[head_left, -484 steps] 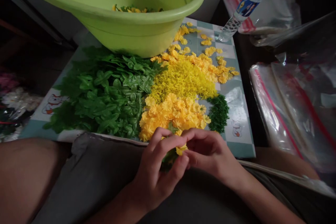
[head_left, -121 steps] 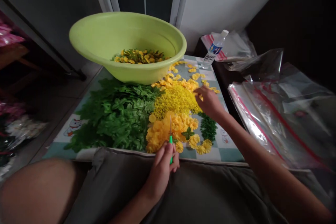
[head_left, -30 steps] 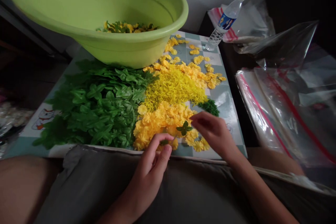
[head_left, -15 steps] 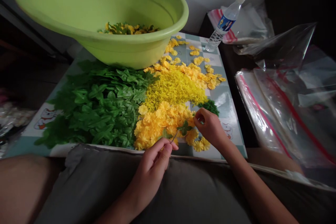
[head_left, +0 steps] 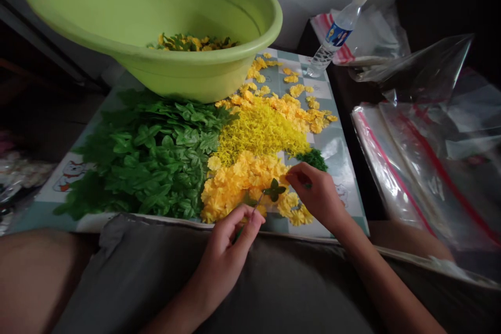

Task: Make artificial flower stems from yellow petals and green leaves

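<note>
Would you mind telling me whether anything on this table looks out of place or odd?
Nothing looks damaged, but a single green leaf piece lies by the near yellow flowers, apart from the large leaf pile, so it looks astray. The bottle also leans in the picture, though that may be only the lens.

"Where do we look from?"
"The wearer's head; our single camera faces forward and down over the lap (head_left: 129, 266)."
"How near are we?"
"Close: left hand (head_left: 230, 245) and right hand (head_left: 319, 193) sit below our center; our top edge cuts the tub (head_left: 191, 75)."
</note>
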{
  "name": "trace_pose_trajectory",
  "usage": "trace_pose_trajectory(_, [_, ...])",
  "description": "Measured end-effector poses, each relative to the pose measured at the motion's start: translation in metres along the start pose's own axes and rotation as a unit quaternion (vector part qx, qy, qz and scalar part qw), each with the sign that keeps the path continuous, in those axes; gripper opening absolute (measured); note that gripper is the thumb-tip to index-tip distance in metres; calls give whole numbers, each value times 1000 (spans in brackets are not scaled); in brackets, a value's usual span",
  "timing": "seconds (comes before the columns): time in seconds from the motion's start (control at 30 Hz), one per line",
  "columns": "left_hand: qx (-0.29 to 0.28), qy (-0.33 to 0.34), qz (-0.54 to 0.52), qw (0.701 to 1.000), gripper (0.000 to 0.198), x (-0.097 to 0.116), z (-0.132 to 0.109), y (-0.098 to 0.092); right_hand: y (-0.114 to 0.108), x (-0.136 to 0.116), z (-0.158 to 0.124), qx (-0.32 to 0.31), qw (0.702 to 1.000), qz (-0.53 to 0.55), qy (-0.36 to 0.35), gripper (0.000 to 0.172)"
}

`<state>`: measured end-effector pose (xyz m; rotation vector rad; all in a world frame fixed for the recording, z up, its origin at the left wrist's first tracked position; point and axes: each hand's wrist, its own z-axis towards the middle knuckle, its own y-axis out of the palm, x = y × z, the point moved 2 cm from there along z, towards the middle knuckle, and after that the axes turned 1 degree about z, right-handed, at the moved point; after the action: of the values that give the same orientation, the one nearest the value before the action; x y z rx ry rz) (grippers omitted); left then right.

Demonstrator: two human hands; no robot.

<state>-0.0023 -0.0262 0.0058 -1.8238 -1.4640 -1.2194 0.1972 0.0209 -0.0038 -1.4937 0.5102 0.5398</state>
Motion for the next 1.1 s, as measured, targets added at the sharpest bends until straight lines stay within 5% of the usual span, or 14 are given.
trace_pose_trajectory(0.17, [-18, 6, 4, 1000, 21, 4, -4, 0, -4, -42, -25, 56, 972, 201, -108, 11])
trace_pose_trajectory(0.37, [25, 13, -17, 999, 20, 3, -9, -3, 1, -67, -46, 91, 950, 162, -250, 23])
trace_pose_trajectory(1.1, [-1, -54, -205, 977, 29, 3, -2, 1, 12, -64, -47, 27, 935, 325, -143, 31])
